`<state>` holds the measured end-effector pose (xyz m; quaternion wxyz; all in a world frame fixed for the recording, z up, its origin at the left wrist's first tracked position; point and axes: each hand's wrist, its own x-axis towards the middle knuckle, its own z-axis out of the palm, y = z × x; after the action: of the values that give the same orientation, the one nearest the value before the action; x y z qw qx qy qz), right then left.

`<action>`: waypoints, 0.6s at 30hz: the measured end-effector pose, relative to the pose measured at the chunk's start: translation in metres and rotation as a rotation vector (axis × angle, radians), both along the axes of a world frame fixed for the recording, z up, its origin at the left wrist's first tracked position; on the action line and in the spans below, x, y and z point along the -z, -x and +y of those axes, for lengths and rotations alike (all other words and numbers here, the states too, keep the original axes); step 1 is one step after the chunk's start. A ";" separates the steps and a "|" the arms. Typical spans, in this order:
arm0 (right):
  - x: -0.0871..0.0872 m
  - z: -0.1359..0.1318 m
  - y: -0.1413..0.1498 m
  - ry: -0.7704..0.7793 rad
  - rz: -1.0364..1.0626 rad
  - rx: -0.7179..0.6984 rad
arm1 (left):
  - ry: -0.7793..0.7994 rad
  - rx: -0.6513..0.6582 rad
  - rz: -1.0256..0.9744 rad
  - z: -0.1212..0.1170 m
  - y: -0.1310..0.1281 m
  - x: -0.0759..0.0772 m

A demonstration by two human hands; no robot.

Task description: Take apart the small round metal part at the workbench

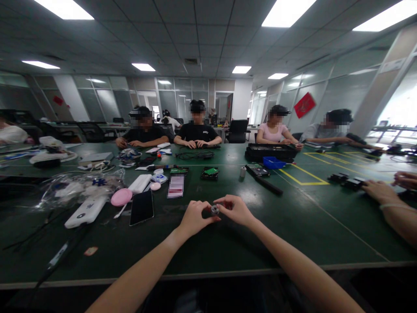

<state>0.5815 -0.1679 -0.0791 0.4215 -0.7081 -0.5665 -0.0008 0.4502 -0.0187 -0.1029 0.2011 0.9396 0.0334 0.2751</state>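
Between my hands, just above the green table, is a small round metal part (214,210) with dark spots on the face turned toward me. My left hand (195,217) curls its thumb and forefinger around the left side and underside of this part. From the other side, my right hand (237,210) pinches it with bent fingers. Its exact kind is too small to make out. Farther off, a silver metal cylinder (243,171) stands upright beside a hard drive (258,169). A green circuit board (210,172) lies beyond my hands.
To the left lie a black phone (141,208), a pink round lid (121,197), a white device (86,211) and clear plastic bags (81,187). A blue tray (273,163) and a black case (272,153) stand at right. Another person's hand (379,191) rests at far right.
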 end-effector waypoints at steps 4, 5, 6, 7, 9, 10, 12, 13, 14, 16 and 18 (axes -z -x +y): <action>0.001 -0.003 -0.020 0.022 0.007 0.056 | -0.005 -0.019 0.002 -0.001 0.001 0.000; 0.003 -0.004 -0.027 0.070 0.008 0.045 | -0.007 -0.026 0.003 -0.001 0.001 0.000; 0.005 -0.005 -0.033 0.143 0.005 0.016 | -0.008 -0.030 0.004 -0.001 0.001 0.000; 0.008 -0.006 -0.039 0.220 -0.004 -0.021 | -0.008 -0.029 0.006 -0.001 0.002 0.000; 0.014 -0.008 -0.049 0.344 -0.003 -0.093 | -0.006 -0.021 0.009 -0.001 0.002 -0.001; 0.016 -0.009 -0.053 0.387 0.009 -0.123 | -0.003 -0.019 0.010 -0.001 0.002 -0.001; 0.017 -0.010 -0.057 0.429 0.027 -0.165 | 0.002 -0.020 0.014 -0.001 0.003 -0.002; 0.017 -0.011 -0.058 0.432 0.024 -0.174 | 0.004 -0.021 0.016 -0.001 0.003 -0.002; 0.016 -0.012 -0.058 0.427 0.018 -0.175 | 0.006 -0.021 0.017 -0.001 0.003 -0.002; 0.013 -0.013 -0.057 0.403 0.017 -0.158 | 0.008 -0.020 0.021 -0.001 0.003 -0.002; 0.011 -0.013 -0.056 0.380 0.059 -0.143 | 0.006 -0.024 0.024 -0.001 0.002 -0.001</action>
<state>0.6373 -0.1805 -0.0899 0.2956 -0.7327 -0.5926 0.1567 0.4479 -0.0197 -0.1015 0.2001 0.9417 0.0478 0.2662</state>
